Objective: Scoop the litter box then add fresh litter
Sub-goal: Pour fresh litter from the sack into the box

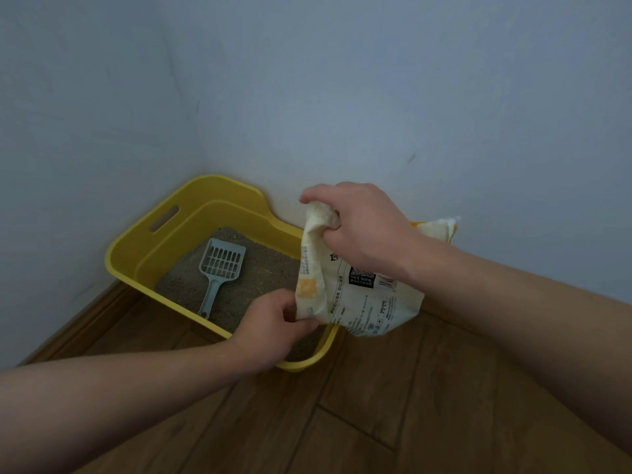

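The litter box (191, 213) is a yellow plastic tub with a slot handle cut in its left end wall, and it stands on the floor, pushed into the corner of the room. A flat bed of grey litter (263, 278) covers its bottom. A pale grey-blue slotted scoop (222, 265) lies on the litter in the left half of the box, blade towards the back and handle pointing to the near wall. A cream bag (359, 302) with yellow patches and black print is held in the air over the right end of the box, its lower part hanging in front of the near right rim. The right hand (362, 227) grips the bunched top of the bag, fingers curled tightly round the gathered material, with the back of the hand up. The left hand (273, 323) pinches the bag's lower left corner between thumb and fingers, just above the near side of the box. Both forearms are bare. Whether anything is coming out of the bag cannot be told. A brown wood-plank floor (376, 422) spreads out below, a wooden skirting board (85, 319) runs along the left, and plain pale walls (342, 97) rise behind.
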A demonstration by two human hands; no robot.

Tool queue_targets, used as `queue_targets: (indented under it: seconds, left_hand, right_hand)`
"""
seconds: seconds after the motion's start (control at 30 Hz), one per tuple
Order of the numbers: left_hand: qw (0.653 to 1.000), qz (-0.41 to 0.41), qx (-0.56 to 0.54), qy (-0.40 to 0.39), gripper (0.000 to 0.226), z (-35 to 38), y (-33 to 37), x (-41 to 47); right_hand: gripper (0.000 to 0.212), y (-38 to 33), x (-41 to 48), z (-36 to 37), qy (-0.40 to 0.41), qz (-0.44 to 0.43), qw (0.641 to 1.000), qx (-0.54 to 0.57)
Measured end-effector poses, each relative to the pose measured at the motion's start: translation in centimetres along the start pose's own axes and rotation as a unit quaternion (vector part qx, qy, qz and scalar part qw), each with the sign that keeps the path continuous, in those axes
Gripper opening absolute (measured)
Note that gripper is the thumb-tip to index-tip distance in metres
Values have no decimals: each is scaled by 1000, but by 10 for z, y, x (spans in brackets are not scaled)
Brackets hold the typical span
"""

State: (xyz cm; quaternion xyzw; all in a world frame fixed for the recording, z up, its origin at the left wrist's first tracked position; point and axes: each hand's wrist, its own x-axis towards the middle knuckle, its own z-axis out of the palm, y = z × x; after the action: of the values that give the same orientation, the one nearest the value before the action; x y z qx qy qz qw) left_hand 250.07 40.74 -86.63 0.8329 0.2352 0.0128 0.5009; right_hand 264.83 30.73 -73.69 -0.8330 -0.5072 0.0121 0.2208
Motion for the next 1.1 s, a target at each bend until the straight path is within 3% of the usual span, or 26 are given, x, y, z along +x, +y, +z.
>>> queue_targets:
  seconds: [0.17,0.77,1.1]
  left_hand:
    - [999,21,-28,-13,31,1,15,-4]
    - [997,36,-16,60,13,15,43,-7]
    - [997,55,0,55,14,20,59,-6]
  right_hand:
    - [47,13,-23,-16,31,8,999,26]
    - [39,48,-64,-47,62,55,995,58]
    - [32,63,-82,-59,70,71,994,50]
